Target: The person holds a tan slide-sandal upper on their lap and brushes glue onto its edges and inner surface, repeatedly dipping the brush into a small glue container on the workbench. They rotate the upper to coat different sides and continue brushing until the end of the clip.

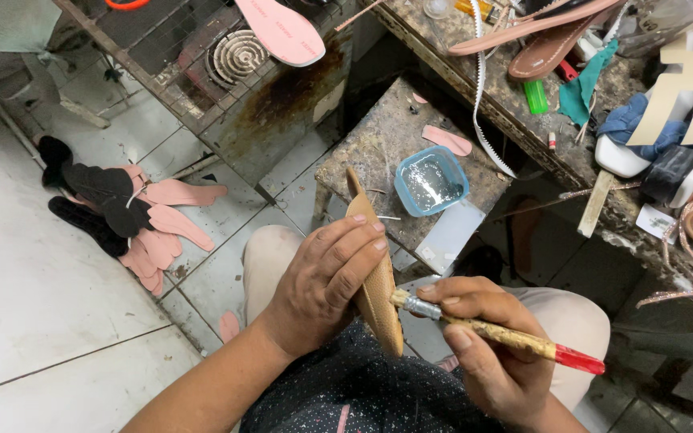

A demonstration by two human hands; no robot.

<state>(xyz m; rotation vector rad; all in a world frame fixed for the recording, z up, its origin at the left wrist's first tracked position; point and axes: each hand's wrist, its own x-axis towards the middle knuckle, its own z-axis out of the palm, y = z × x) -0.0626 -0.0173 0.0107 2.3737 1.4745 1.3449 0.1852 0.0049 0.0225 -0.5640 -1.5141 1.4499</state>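
Head view, looking down at a lap: the left hand [322,281] is closed around a tan, textured leather shoe insole [374,281], held on edge near the picture's centre with its toe pointing toward twelve o'clock. The right hand [483,345], at about five o'clock from the insole, pinches a glue-crusted brush with a red handle tip and metal ferrule [491,329]; its bristles touch the insole's lower edge. Above, toward one o'clock, a small blue plastic tub of whitish glue [431,180] sits on a stained low stool [378,144]. At nine o'clock, pink and black insole cutouts [134,216] lie heaped on the white tiled floor [34,289] (overlapping one another).
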